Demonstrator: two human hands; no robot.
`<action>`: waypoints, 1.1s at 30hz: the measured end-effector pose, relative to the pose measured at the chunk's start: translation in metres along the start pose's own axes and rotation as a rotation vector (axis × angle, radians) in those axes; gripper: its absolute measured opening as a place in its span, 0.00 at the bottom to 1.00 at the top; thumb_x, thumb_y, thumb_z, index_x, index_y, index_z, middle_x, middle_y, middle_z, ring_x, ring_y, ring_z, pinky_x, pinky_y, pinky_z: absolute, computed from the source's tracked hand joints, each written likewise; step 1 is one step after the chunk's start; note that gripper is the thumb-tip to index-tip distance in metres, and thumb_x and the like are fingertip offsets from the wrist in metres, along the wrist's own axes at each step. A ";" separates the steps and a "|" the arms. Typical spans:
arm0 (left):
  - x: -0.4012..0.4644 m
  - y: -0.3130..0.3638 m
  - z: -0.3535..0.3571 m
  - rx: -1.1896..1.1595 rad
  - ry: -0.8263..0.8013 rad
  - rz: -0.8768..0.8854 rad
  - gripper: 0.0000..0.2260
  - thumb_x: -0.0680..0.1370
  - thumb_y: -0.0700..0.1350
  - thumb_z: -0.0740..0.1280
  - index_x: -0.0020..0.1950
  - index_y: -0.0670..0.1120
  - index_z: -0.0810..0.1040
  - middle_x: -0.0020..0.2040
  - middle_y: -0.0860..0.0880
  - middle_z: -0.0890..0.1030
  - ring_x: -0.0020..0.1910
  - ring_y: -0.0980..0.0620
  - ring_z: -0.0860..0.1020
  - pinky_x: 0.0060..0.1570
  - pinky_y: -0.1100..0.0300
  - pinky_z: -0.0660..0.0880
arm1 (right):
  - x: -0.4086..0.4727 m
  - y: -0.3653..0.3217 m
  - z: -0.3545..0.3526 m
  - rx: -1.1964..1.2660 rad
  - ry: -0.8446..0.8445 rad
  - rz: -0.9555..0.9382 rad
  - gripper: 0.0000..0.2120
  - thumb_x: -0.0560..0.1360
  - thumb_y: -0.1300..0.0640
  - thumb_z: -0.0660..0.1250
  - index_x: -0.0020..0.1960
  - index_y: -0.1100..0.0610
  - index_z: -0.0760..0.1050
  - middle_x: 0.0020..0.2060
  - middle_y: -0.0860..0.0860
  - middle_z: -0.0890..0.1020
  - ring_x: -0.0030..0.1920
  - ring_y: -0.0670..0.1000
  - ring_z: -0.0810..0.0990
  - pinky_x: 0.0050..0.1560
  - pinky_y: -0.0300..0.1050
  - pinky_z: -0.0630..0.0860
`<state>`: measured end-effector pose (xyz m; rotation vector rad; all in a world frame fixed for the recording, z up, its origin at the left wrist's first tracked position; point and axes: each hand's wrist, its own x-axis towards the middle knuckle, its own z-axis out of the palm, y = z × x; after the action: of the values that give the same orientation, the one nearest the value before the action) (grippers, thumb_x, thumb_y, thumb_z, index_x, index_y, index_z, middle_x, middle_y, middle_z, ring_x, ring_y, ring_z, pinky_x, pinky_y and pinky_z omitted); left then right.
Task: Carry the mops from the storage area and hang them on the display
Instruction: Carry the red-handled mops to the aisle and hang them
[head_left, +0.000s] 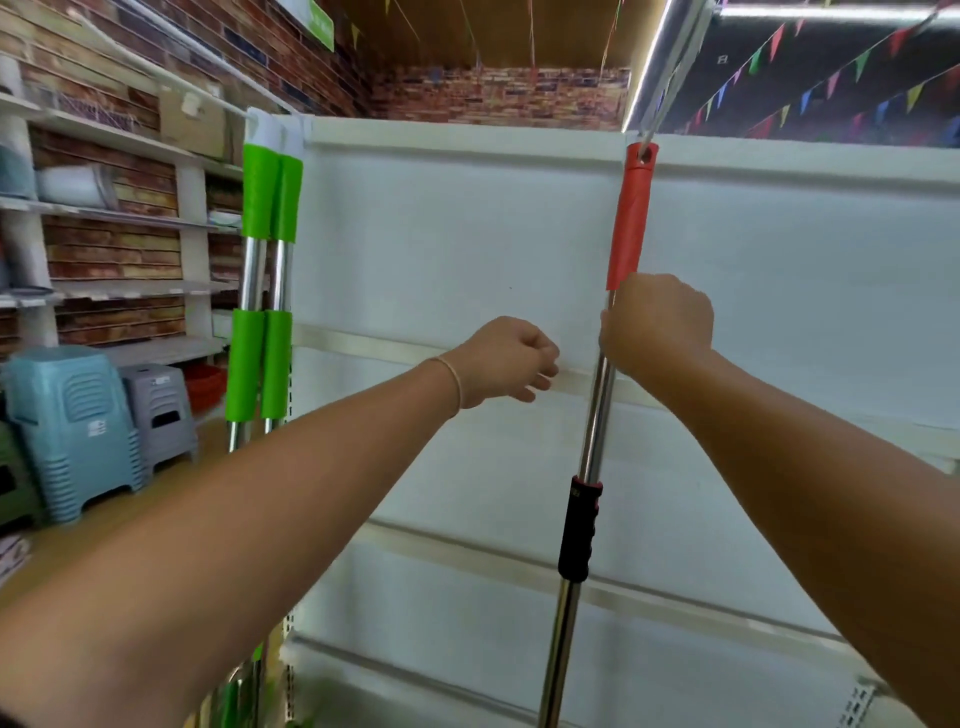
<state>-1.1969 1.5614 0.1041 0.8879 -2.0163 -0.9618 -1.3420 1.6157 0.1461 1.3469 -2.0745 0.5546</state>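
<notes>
A mop with a red top grip (631, 218), a steel pole and a black collar (580, 527) stands upright against the white display panel (441, 249). The hole in its red tip sits on a metal hook (649, 136) at the panel's top edge. My right hand (657, 325) grips the steel pole just below the red grip. My left hand (506, 361) hovers left of the pole with its fingers curled, holding nothing. Two mops with green grips (270, 208) hang side by side at the panel's left end.
Shelves along a brick-pattern wall (119, 223) stand at the left. Stacked blue plastic stools (72, 426) and grey stools (158, 410) sit on the floor below them. Coloured bunting (831, 83) hangs overhead at the right.
</notes>
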 end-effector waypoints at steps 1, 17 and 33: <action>-0.006 -0.002 -0.011 0.039 0.008 0.018 0.09 0.80 0.43 0.62 0.56 0.42 0.79 0.52 0.44 0.82 0.51 0.48 0.82 0.49 0.55 0.81 | -0.006 -0.006 -0.003 -0.071 0.028 -0.039 0.10 0.81 0.55 0.61 0.58 0.58 0.78 0.43 0.55 0.78 0.41 0.56 0.74 0.44 0.46 0.68; -0.162 -0.079 -0.276 0.684 0.175 0.034 0.16 0.81 0.49 0.62 0.67 0.45 0.74 0.61 0.46 0.79 0.58 0.47 0.77 0.56 0.59 0.73 | -0.089 -0.287 -0.045 0.265 0.064 -0.399 0.20 0.81 0.45 0.56 0.60 0.56 0.79 0.52 0.56 0.84 0.57 0.61 0.79 0.56 0.52 0.76; -0.371 -0.169 -0.512 1.199 0.292 -0.364 0.20 0.80 0.50 0.62 0.70 0.46 0.69 0.64 0.45 0.77 0.62 0.45 0.75 0.58 0.53 0.73 | -0.169 -0.562 -0.071 0.514 -0.065 -0.675 0.16 0.80 0.46 0.60 0.48 0.58 0.76 0.36 0.56 0.77 0.40 0.59 0.78 0.36 0.45 0.72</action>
<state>-0.5445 1.6080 0.0853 1.9099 -2.1014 0.3606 -0.7566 1.5489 0.0962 2.2453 -1.4134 0.7616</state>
